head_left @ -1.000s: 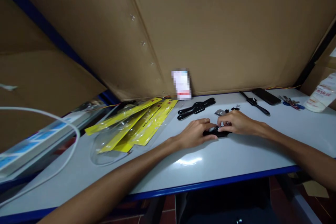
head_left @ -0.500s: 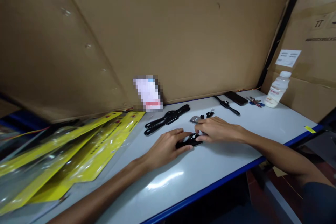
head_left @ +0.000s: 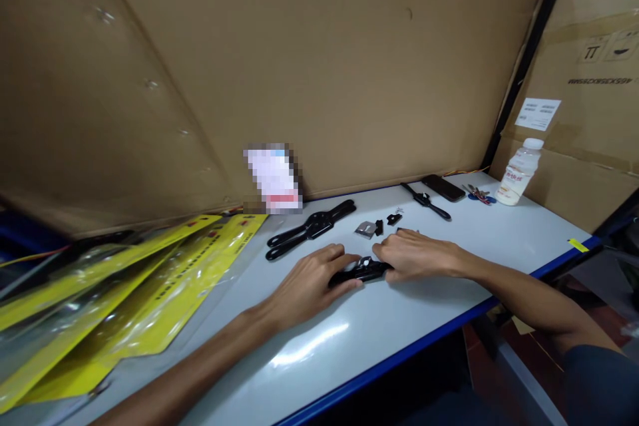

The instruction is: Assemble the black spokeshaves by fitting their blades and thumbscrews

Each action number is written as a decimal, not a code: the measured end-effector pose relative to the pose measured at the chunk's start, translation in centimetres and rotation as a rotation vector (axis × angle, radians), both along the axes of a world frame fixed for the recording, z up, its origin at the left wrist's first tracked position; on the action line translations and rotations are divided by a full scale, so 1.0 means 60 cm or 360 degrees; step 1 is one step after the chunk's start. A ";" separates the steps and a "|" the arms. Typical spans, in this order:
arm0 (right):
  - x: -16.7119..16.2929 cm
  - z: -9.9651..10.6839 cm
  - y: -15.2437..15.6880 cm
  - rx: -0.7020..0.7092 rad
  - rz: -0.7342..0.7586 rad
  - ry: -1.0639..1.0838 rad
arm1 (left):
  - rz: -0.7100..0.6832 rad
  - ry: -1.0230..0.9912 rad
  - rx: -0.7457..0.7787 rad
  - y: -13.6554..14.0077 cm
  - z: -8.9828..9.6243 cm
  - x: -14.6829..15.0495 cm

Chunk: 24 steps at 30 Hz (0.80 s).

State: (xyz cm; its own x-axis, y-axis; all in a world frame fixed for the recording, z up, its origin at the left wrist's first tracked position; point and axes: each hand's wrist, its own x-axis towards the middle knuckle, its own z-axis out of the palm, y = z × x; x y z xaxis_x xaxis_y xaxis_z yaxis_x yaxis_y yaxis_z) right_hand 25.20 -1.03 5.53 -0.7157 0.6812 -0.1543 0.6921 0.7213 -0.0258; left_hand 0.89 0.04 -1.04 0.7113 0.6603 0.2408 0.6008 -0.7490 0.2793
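Observation:
A black spokeshave (head_left: 368, 269) lies low over the table between my two hands. My left hand (head_left: 319, 274) is closed round its left handle, thumb along the near side. Its right end disappears under my right hand (head_left: 417, 254), whose fingers are curled on it. Just beyond, a silver blade (head_left: 366, 229) lies flat beside a small black piece (head_left: 379, 227) and a black cap plate (head_left: 394, 219), with tiny screws (head_left: 399, 210) behind. Two more black spokeshaves (head_left: 312, 225) rest together, left of these parts.
Another black spokeshave (head_left: 426, 202) lies farther back, near a dark phone (head_left: 444, 188), keys (head_left: 479, 195) and a white-capped bottle (head_left: 519, 173). Yellow-carded plastic packages (head_left: 150, 299) are spread at the left. A blurred-out upright item (head_left: 275, 178) leans on the cardboard wall (head_left: 324, 66).
My right hand has drawn back from the silver blade and now grips the spokeshave's right end. The blade and small black piece show more fully. The whole view has shifted slightly.

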 end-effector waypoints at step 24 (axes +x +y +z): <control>0.121 -0.023 0.139 0.0231 -0.1101 0.0018 | 0.0727 0.0296 0.0435 0.067 -0.006 -0.055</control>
State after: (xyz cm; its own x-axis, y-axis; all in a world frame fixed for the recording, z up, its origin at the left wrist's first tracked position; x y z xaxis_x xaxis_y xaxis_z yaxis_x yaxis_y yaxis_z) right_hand 32.47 7.30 4.12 -0.1120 0.9935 -0.0226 0.9933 0.1126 0.0275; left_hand -2.40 4.09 -1.38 0.4147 0.8423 0.3444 0.9016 -0.4316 -0.0302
